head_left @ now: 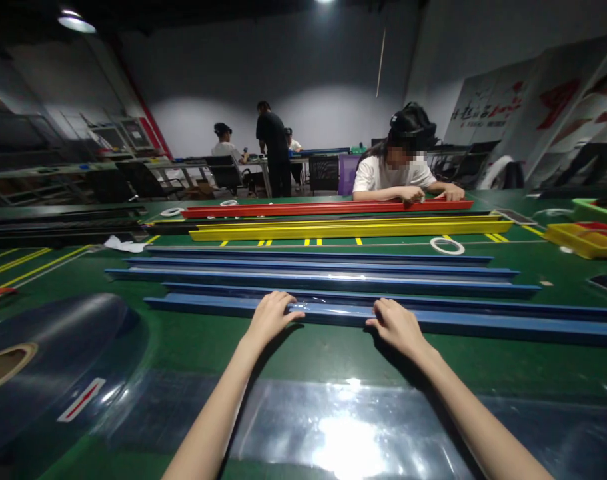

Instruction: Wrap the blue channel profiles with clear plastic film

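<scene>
A long blue channel (483,320) lies across the green table (328,350), nearest to me. My left hand (274,313) grips this channel left of its middle, fingers over its far side and thumb along the near edge. Farther right, my right hand (397,325) has its fingers curled onto the same channel. Between the hands, something clear and shiny shows in the groove; what it is I cannot tell. Behind it, more blue channels (408,285) lie side by side. Clear plastic film (278,420) stretches along the near part of the table, under my forearms.
A large film roll (78,347) stands at the left. Beyond the blue channels lie a yellow channel (343,231) and a red channel (323,209), which a person opposite touches. A white ring (447,246) and a yellow tray (578,241) are on the right.
</scene>
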Motion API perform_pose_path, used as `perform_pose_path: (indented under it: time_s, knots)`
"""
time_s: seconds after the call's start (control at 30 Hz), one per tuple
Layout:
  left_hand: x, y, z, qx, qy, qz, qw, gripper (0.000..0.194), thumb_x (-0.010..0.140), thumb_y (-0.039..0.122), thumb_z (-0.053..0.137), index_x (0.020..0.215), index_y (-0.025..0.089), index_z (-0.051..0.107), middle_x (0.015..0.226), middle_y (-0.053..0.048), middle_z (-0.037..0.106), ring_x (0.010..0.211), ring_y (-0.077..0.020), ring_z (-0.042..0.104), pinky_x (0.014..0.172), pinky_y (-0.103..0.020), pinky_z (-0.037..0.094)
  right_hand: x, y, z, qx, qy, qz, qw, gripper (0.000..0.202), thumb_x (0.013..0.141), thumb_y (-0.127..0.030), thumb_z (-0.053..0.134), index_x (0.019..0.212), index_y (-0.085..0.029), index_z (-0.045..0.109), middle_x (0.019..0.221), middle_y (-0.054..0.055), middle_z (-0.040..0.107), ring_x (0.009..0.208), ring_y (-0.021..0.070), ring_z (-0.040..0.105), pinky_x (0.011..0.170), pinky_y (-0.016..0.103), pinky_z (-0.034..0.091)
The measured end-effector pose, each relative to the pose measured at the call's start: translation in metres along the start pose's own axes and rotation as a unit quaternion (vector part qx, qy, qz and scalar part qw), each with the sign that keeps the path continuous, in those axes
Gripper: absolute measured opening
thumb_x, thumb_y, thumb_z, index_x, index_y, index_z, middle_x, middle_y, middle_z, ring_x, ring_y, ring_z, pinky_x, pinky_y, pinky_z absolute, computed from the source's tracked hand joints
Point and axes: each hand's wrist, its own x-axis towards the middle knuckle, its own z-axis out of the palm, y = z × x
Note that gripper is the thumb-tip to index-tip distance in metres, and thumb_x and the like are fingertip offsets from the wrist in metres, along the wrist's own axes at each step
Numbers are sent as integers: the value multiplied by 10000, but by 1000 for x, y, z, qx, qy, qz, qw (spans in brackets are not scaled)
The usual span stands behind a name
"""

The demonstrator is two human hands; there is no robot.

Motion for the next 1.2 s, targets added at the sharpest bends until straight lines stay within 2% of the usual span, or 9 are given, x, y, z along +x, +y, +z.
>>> perform_pose_path:
  time_s: [0.13,0.27,0.67,0.83,1.03,1.2]
  knots:
    - [-2,-5,-3,17,-29,-7,999,381,743,558,580,902,216,637,972,-16,650,943,-208,552,815,-327,391,-6,8,-15,-28,-45,17,998,140,812,-312,548,760,-188,507,847,32,604,806,170,552,556,249,248]
    - [-6,-8,0,38,-26,6,999,385,742,559,580,913,220,644,1001,-22,643,947,-207,549,807,-324,382,-11,17,-24,-57,-74,14,995,147,819,-322,531,776,-182,525,852,47,616,793,185,571,545,257,231]
    - [-16,-7,8,40,21,34,998,359,821,541,484,854,218,636,956,-29,646,897,-191,564,744,-307,389,-10,31,-24,-45,-102,-17,994,73,788,-265,555,804,-194,549,854,64,626,790,195,581,562,259,281]
    - [-24,-5,10,47,25,34,998,324,885,465,418,908,202,605,979,-37,654,929,-183,568,789,-308,376,3,10,-23,-28,-106,-64,992,153,795,-337,565,817,-187,548,850,65,614,761,183,570,612,260,339]
    - [-25,-1,11,51,30,24,998,318,893,454,407,909,194,590,966,-37,658,923,-185,570,792,-315,361,13,-35,-11,36,-38,-126,991,144,822,-318,558,883,-189,541,892,54,592,831,165,555,688,247,386]
    - [-26,0,9,49,29,24,998,320,899,451,394,900,197,589,948,-40,656,905,-187,569,783,-317,357,14,-39,7,58,-7,-121,991,81,818,-266,556,831,-188,539,876,44,572,825,168,531,687,250,394]
